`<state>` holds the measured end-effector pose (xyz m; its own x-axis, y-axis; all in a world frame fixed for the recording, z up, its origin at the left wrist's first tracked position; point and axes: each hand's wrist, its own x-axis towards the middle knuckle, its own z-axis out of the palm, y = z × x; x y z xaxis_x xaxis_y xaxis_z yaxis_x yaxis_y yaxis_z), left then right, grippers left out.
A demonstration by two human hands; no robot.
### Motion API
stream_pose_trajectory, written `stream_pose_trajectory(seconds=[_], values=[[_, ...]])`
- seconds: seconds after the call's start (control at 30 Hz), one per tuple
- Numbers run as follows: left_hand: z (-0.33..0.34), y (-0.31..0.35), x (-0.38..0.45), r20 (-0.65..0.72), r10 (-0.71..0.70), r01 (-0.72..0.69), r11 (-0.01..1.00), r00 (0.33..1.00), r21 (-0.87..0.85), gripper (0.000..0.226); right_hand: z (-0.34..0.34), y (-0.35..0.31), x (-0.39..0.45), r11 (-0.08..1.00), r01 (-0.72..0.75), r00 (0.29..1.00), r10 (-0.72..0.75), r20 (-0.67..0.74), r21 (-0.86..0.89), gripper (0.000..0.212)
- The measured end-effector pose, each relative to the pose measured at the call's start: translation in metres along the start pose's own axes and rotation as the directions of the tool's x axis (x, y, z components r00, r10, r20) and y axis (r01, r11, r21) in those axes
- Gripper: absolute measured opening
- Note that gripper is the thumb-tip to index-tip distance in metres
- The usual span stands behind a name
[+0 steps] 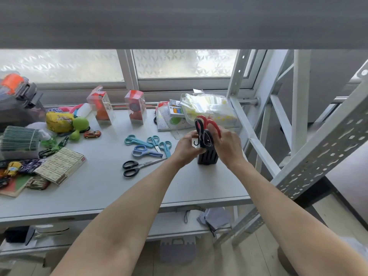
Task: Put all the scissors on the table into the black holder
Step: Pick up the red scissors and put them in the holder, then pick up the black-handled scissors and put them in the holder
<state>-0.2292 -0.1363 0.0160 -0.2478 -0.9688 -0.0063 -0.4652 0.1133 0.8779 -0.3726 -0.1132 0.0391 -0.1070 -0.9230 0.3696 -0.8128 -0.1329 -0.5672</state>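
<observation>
The black holder (207, 157) stands upright on the grey table (111, 188), right of centre. My left hand (186, 149) grips its upper left side. My right hand (229, 145) holds red-handled scissors (213, 123) whose blades point down into the holder, beside black-handled scissors (206, 137) standing in it. Left of the holder lie several loose pairs: teal scissors (135, 140), two small teal pairs (154, 142) (166, 148), blue scissors (144, 151) and black scissors (135, 167).
Toy cars, a green squeaky toy (79, 125), card boxes (59, 165) and clutter fill the table's left. Two clear gift boxes (136, 109) and a bag of packets (209, 108) stand at the back. A metal shelf frame (310, 156) rises at right.
</observation>
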Motion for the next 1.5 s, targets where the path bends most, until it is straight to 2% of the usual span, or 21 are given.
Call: stream_pose_trajectory(seconds=[0.1, 0.2, 0.57, 0.7, 0.83, 0.9, 0.97, 1.03, 1.1, 1.17, 1.23, 1.33, 1.43, 1.5], values=[[0.000, 0.001, 0.000, -0.001, -0.009, 0.009, 1.000, 1.000, -0.008, 0.059, -0.003, -0.004, -0.004, 0.998, -0.019, 0.996, 0.014, 0.089, 0.055, 0.059], [0.000, 0.001, 0.000, 0.004, -0.019, 0.020, 1.000, 1.000, -0.015, 0.058, -0.005, -0.006, -0.005, 0.986, -0.091, 0.992, 0.077, 0.104, 0.139, 0.063], [0.004, -0.003, -0.004, -0.014, -0.009, 0.009, 0.999, 1.000, -0.053, 0.057, -0.007, -0.006, -0.005, 0.983, -0.107, 0.994, 0.107, 0.009, 0.151, 0.054], [0.001, -0.007, -0.003, 0.018, -0.054, 0.056, 0.996, 0.998, -0.069, 0.063, -0.010, -0.011, -0.004, 0.960, -0.134, 0.984, 0.158, -0.080, 0.245, 0.046], [-0.011, -0.025, -0.005, -0.028, -0.073, 0.072, 0.997, 0.997, -0.042, 0.063, -0.019, -0.038, -0.004, 0.948, -0.010, 0.932, 0.124, -0.341, 0.317, 0.035], [-0.022, -0.039, -0.011, -0.116, -0.078, 0.073, 0.996, 0.990, -0.044, 0.052, -0.021, -0.058, -0.004, 0.951, 0.133, 0.895, 0.006, -0.447, 0.279, 0.030], [-0.036, -0.054, -0.019, -0.260, -0.110, 0.099, 0.993, 0.959, -0.057, 0.035, -0.015, -0.080, -0.008, 0.930, 0.267, 0.881, -0.129, -0.454, 0.253, 0.028], [-0.053, -0.071, -0.031, -0.427, -0.159, 0.162, 0.986, 0.890, -0.031, 0.024, 0.003, -0.102, -0.016, 0.894, 0.361, 0.895, -0.252, -0.368, 0.264, 0.027], [-0.071, -0.089, -0.043, -0.556, -0.203, 0.258, 0.966, 0.806, 0.022, 0.022, 0.030, -0.114, -0.025, 0.886, 0.379, 0.921, -0.335, -0.197, 0.268, 0.025], [-0.089, -0.107, -0.056, -0.632, -0.252, 0.368, 0.928, 0.733, 0.056, 0.023, 0.062, -0.116, -0.031, 0.926, 0.286, 0.947, -0.313, 0.076, 0.246, 0.023], [-0.105, -0.122, -0.066, -0.650, -0.314, 0.462, 0.885, 0.692, 0.064, 0.031, 0.094, -0.113, -0.033, 0.973, 0.188, 0.908, -0.225, 0.354, 0.137, 0.027], [-0.121, -0.138, -0.075, -0.597, -0.434, 0.595, 0.798, 0.675, 0.093, 0.042, 0.131, -0.111, -0.031, 0.968, 0.242, 0.782, -0.156, 0.604, -0.064, 0.038], [-0.124, -0.145, -0.077, -0.514, -0.496, 0.654, 0.735, 0.700, 0.181, 0.042, 0.155, -0.113, -0.030, 0.914, 0.365, 0.713, -0.154, 0.684, -0.175, 0.045], [-0.123, -0.146, -0.076, -0.477, -0.481, 0.636, 0.732, 0.736, 0.242, 0.037, 0.164, -0.114, -0.031, 0.883, 0.404, 0.711, -0.138, 0.690, -0.240, 0.043]])
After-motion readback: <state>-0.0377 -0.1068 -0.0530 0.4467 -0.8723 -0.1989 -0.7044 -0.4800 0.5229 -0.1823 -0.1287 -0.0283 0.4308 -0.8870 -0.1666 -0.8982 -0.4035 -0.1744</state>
